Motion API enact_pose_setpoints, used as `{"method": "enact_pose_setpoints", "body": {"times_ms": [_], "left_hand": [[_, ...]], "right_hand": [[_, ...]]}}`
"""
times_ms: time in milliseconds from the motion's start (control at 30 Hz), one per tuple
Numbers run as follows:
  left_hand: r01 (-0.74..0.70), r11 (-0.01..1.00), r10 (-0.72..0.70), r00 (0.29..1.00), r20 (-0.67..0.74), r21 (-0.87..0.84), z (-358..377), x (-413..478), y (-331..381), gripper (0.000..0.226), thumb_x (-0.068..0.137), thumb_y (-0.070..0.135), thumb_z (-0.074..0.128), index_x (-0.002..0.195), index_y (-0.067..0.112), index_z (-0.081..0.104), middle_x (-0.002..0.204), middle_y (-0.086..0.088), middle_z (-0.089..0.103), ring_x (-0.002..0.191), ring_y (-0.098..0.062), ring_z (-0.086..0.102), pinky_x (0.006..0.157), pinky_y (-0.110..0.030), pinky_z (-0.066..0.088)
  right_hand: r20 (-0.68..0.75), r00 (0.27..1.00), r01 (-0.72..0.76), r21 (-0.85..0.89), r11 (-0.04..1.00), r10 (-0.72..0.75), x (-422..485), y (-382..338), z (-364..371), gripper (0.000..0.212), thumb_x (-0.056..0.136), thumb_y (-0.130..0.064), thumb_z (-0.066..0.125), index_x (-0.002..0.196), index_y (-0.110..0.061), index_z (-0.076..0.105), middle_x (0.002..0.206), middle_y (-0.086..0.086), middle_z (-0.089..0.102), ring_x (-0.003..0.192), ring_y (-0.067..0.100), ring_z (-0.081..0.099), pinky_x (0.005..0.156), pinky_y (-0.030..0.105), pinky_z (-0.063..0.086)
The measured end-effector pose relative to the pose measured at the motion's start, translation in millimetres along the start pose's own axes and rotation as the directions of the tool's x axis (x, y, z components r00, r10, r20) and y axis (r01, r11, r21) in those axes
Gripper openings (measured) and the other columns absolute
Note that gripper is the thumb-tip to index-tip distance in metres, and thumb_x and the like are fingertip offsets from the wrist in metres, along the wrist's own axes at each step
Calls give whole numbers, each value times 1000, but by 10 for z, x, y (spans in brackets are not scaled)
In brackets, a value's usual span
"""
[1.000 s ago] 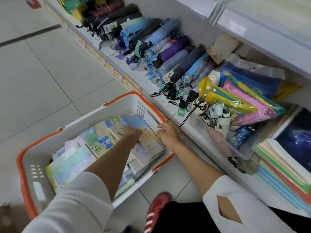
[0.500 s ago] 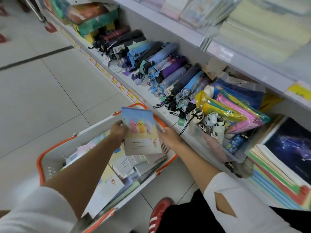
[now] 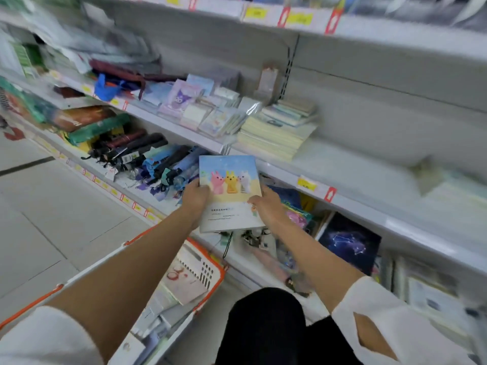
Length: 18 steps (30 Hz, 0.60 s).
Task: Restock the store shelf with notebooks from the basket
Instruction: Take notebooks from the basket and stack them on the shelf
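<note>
A notebook (image 3: 232,180) with a blue and yellow cover showing three cartoon animals is held up in front of the shelves. My left hand (image 3: 195,197) grips its left edge and my right hand (image 3: 266,206) grips its right edge. Below my arms stands the white basket (image 3: 208,272) with an orange rim, with several more notebooks inside. The middle shelf (image 3: 342,164) carries stacks of cream notebooks (image 3: 276,133) and smaller notepads (image 3: 200,109), with bare shelf to the right of the stacks.
Folded umbrellas (image 3: 147,156) fill the bottom shelf on the left. A dark constellation-cover book (image 3: 350,241) and other stationery stand on the bottom shelf at right. An upper shelf edge (image 3: 290,21) with yellow price tags runs overhead. Tiled floor (image 3: 52,219) lies left.
The notebook has risen out of the basket to the height of the middle shelf, and my right hand has taken hold of its right edge. The view has tilted up.
</note>
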<state>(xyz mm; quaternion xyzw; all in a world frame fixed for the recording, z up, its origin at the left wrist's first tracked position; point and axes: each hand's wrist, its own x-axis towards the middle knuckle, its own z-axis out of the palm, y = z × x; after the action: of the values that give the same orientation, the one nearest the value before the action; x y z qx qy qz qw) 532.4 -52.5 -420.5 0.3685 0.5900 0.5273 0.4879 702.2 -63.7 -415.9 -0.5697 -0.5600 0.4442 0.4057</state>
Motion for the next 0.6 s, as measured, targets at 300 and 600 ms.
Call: {"method": "enact_pose_setpoints", "body": {"times_ms": [300, 600], "left_hand": [[-78, 996, 58, 920, 387, 36, 1561, -477, 771, 13, 89, 9, 52, 95, 8, 63, 97, -16, 67, 81, -29, 63, 76, -41, 55], [-80, 985, -40, 760, 648, 155, 3159, -793, 1073, 38, 89, -8, 51, 125, 3, 60, 117, -13, 65, 95, -23, 58, 65, -22, 45]], "right_hand": [[-438, 899, 77, 118, 990, -18, -328, -393, -1622, 30, 83, 6, 47, 95, -17, 62, 83, -2, 62, 69, 13, 55, 61, 24, 44], [-745, 661, 6, 132, 991, 95, -423, -301, -3290, 21, 78, -3, 49, 87, -8, 68, 75, 5, 61, 64, 21, 51, 59, 27, 39]]}}
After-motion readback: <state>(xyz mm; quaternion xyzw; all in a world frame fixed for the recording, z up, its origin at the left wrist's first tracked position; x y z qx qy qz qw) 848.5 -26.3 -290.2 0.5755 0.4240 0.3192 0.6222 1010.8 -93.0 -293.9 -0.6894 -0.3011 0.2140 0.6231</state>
